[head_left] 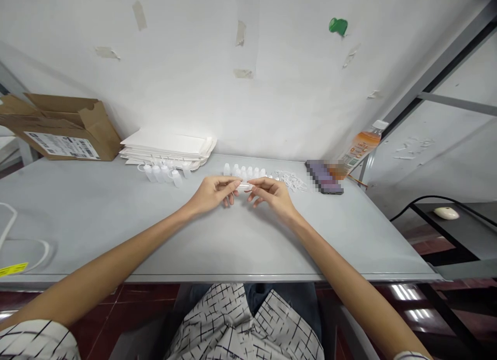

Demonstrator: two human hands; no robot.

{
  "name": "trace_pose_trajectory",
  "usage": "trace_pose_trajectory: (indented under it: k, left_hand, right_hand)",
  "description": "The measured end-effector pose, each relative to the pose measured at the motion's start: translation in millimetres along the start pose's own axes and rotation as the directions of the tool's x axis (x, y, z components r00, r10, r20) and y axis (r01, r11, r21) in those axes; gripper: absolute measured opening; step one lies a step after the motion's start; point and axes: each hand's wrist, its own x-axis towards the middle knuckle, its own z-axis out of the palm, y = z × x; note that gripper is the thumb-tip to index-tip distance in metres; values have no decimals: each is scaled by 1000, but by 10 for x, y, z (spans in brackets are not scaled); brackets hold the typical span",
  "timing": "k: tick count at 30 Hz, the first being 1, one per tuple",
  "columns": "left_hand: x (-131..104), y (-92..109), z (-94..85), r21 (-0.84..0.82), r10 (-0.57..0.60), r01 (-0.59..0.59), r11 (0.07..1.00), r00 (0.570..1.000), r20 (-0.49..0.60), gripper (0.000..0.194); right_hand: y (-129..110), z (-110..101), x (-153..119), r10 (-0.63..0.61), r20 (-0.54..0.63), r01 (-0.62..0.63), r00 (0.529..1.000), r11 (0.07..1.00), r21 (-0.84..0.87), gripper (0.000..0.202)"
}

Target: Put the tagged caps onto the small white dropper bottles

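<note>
Between the fingertips of my left hand (217,191) and my right hand (274,193) lies a small translucent white bottle (244,186), held sideways above the grey table. Each hand pinches one end of it. Just behind my hands stands a row of small white bottles (244,172). To the right of that row is a loose heap of thin white plastic pieces (292,180). Several capped translucent bottles (156,174) stand to the left, in front of a paper stack.
An open cardboard box (66,127) and a stack of white paper (166,145) stand at the back left. A phone (324,178) and an orange drink bottle (359,149) are at the back right. A white cable (45,251) lies at the left edge.
</note>
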Motion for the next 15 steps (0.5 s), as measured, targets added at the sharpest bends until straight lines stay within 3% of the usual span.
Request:
trace_pose_trajectory:
  k: [6,15]
  left_hand:
    - [19,-43,18,-181,-20,26,983,999,37,50]
    - [18,-42,-36,-129,15,-8,992,999,48,43]
  right_hand:
    - [2,-18,-5,-61,28,62,998,997,-40,27]
    - [-23,4,-27,-131,12,131,991,987,-88,23]
